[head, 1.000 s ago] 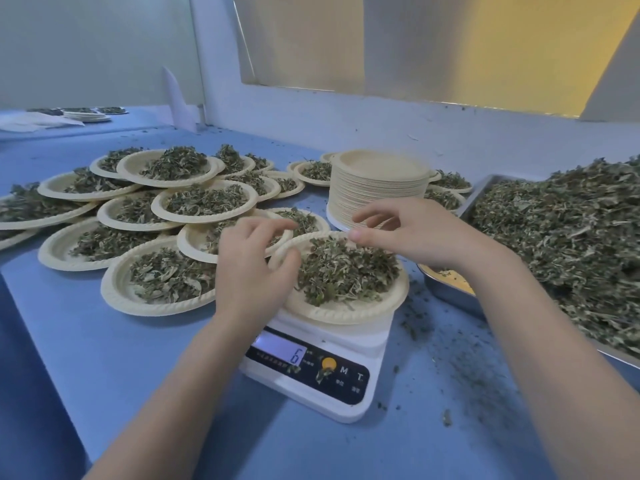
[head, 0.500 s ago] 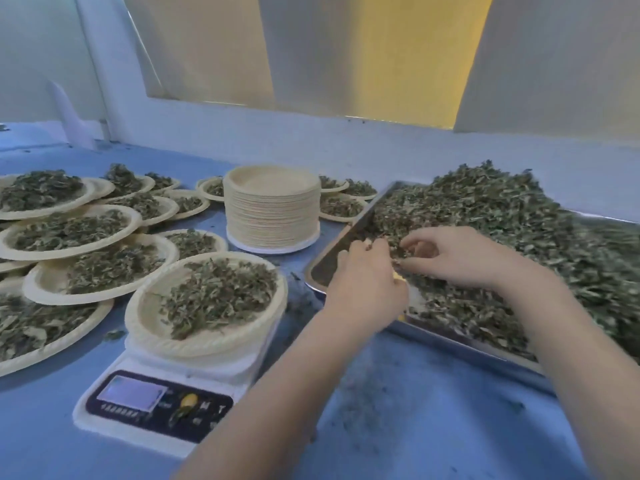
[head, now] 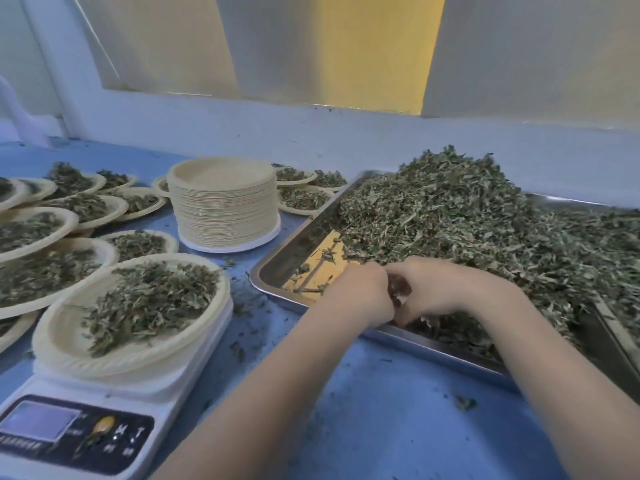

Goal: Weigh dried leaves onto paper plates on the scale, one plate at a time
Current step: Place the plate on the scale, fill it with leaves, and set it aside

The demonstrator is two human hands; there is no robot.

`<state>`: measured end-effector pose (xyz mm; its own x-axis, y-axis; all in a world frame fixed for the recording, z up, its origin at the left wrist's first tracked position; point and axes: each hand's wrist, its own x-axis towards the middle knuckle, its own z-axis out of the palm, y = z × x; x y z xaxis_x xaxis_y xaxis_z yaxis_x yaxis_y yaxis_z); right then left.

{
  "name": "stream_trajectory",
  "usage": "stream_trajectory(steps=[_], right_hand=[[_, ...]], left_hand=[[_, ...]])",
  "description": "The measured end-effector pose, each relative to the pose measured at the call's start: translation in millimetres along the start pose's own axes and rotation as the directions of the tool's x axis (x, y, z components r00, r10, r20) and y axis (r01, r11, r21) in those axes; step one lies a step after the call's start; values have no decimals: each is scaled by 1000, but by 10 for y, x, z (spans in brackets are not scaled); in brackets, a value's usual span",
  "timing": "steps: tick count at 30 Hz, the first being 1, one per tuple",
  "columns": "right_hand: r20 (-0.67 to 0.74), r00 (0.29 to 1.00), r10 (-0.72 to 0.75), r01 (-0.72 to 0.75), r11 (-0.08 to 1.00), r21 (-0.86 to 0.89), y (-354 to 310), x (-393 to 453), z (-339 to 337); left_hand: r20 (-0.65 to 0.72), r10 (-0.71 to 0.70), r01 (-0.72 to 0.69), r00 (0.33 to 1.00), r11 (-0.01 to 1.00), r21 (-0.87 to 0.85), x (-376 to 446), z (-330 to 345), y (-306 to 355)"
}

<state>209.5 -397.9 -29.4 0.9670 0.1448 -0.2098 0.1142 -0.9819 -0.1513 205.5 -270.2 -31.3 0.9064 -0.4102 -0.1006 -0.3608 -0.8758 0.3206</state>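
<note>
Many filled plates [head: 83,206] lie at far left, one heaped plate [head: 131,317] sits on the scale [head: 79,431], and both hands, left hand [head: 360,296] and right hand [head: 446,292], curl into the leaves [head: 485,230] in the tray [head: 277,271], though whether they grasp any I cannot tell; a tall stack of empty plates [head: 223,202] remains.

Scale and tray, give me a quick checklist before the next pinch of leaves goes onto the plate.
1. Plate seated on scale: ok.
2. Plate already holds leaves: ok.
3. Scale display readable: cannot tell, blurred.
4. Both hands at tray, left hand and right hand together: ok.
5. Leaves actually held in fingers: cannot tell.
6. Spare plate stack within sight: ok.
</note>
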Motion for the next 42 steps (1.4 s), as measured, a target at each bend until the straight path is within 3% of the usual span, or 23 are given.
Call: stream_trajectory(steps=[4, 6, 9, 11, 15, 19, 26, 30, 34, 38, 42], right_hand=[[86, 971, 224, -206, 962, -177, 30, -6, -24], [112, 984, 136, -119, 983, -140, -34, 15, 23], [51, 995, -89, 85, 993, 80, -90, -20, 34], [72, 996, -48, 39, 992, 117, -37, -82, -31], [183, 970, 161, -142, 983, -113, 29, -119, -54], [84, 995, 60, -58, 998, -26, -151, 27, 95], [-129, 990, 58, -26, 970, 240, -335, 97, 73], [-256, 966, 45, 85, 876, 475, -678, 90, -187], [-416, 904, -96, 288, 857, 428, -1353, 151, -390], [-403, 879, -254, 422, 808, 412, -2060, 246, -390], [-372, 871, -321, 454, 816, 357, -2452, 339, -307]], left_hand=[[35, -178, 175, 983, 981, 79, 23, -9, -102], [75, -120, 113, 990, 989, 92, 38, -42, -103], [97, 20, -21, 995, 1000, 11, 47, -80, -112], [109, 30, -23, 994, 997, -69, 49, -110, -150], [132, -22, 24, 991, 1000, -12, 76, -133, -238], [204, 15, -9, 979, 1000, -30, 121, -127, -177], [94, -26, 41, 995, 985, -166, 88, -205, -282], [-113, -27, 6, 993, 983, -182, -108, -588, -519], [-265, -80, 42, 961, 988, -147, -492, -1036, -994], [-332, -176, 129, 927, 979, -160, -957, -1297, -1583], [-359, -207, 136, 910, 967, -215, -1242, -1291, -1988]])
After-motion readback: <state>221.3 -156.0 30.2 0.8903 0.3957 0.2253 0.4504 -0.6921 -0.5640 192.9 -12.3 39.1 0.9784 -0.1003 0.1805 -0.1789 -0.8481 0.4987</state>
